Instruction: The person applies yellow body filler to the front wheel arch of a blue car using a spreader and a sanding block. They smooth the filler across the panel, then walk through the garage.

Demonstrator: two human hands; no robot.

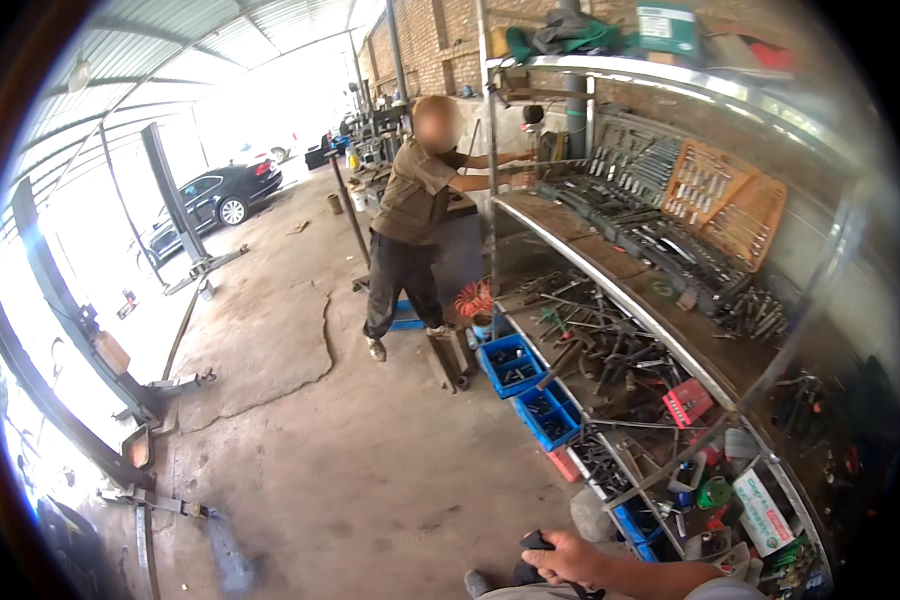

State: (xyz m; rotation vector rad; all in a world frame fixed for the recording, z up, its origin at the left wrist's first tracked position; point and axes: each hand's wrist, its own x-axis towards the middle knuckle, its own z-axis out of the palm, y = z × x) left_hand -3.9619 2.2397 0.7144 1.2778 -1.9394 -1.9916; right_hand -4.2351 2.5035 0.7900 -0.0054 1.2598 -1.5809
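My right hand (pixel 572 560) is at the lower edge, its forearm coming in from the right. The fingers are closed around a small black object (pixel 537 542) whose kind I cannot make out; a dark strap-like piece hangs below the hand. My left hand is out of view. Beside my right arm stands the metal shelving rack (pixel 660 330). A white printed box (pixel 763 512) and a green round container (pixel 713 492) sit on its lower level, nearest to my arm.
A co-worker (pixel 410 220) stands at the rack's far end, reaching onto the middle shelf. That shelf carries an orange socket case (pixel 725 195) and a dark tool case (pixel 660 245). Blue bins (pixel 547 418) jut out at floor level. Lift posts (pixel 75 330) and a black car (pixel 215 197) are at left.
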